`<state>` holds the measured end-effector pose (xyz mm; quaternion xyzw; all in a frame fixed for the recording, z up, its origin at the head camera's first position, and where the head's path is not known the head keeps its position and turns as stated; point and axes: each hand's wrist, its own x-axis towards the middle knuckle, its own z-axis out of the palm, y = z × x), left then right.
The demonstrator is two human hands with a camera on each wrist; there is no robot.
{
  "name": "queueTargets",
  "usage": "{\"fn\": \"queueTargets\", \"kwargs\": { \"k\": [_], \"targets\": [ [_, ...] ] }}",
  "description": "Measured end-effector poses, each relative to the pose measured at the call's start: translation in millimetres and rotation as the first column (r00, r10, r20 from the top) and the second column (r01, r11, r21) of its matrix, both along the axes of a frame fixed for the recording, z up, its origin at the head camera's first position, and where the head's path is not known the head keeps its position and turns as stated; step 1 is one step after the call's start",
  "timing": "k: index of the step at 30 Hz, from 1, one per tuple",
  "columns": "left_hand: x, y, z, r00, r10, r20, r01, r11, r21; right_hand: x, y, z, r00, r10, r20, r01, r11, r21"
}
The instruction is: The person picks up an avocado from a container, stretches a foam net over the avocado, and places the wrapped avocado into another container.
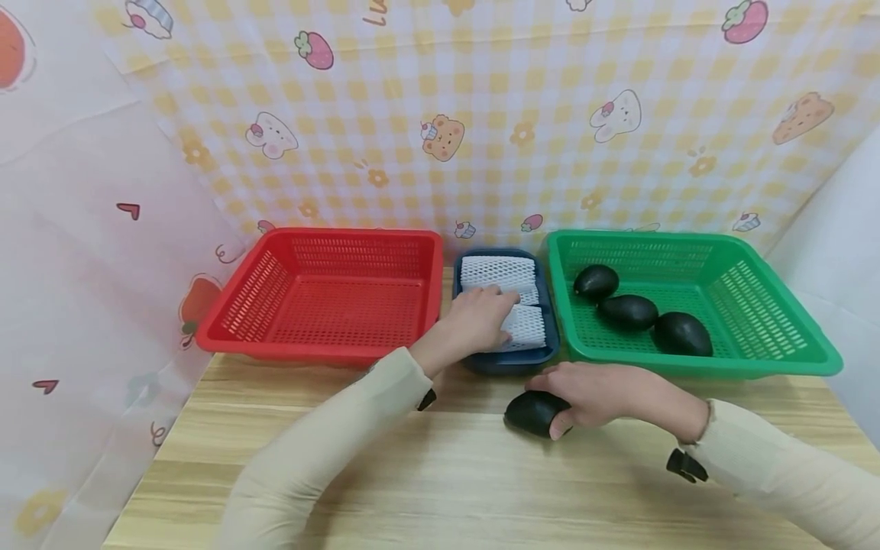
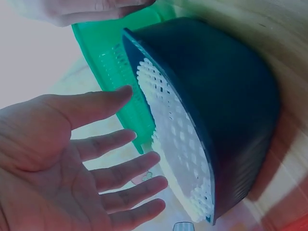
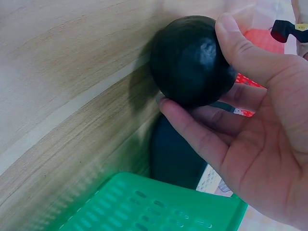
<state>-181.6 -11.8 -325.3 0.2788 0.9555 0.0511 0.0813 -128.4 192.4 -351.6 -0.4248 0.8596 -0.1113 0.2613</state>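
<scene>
In the head view my right hand point(image 1: 594, 393) grips a dark avocado point(image 1: 535, 413) low over the wooden table, in front of the baskets. Its thumb and fingers wrap the sides of the avocado point(image 3: 190, 60) in the right wrist view. My left hand point(image 1: 477, 317) is over a dark blue bin point(image 1: 505, 367), which holds white foam net sleeves point(image 1: 498, 271). Seen from the left wrist, that hand point(image 2: 82, 159) has its fingers spread and extended beside the foam sleeves point(image 2: 173, 130), with nothing in its grasp.
A red basket point(image 1: 319, 351) stands left of the bin, with nothing in it. To the right, a green basket point(image 1: 756, 367) contains three dark avocados point(image 1: 627, 313). A patterned yellow-check cloth point(image 1: 481, 92) hangs behind them. Bare wooden table point(image 1: 447, 489) lies in front.
</scene>
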Motion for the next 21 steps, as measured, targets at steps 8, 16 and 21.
{"fn": "queueTargets", "kwargs": {
  "k": [8, 16, 21],
  "targets": [
    [-3.5, 4.1, -7.3, 0.996, 0.080, 0.047, -0.078, 0.995, -0.057, 1.2, -1.0, 1.6, 1.000, 0.006, 0.007, -0.006, 1.000, -0.001],
    [-3.4, 6.4, -13.6, 0.992, 0.125, 0.014, -0.123, 0.987, -0.099, -1.2, -1.5, -0.1, 1.000, 0.000, 0.000, 0.000, 1.000, 0.012],
    [-2.0, 7.1, -15.6, 0.990, 0.138, -0.004, -0.137, 0.986, -0.097, -0.5, -2.3, 0.7, 1.000, 0.001, 0.001, -0.001, 1.000, 0.017]
  ]
}}
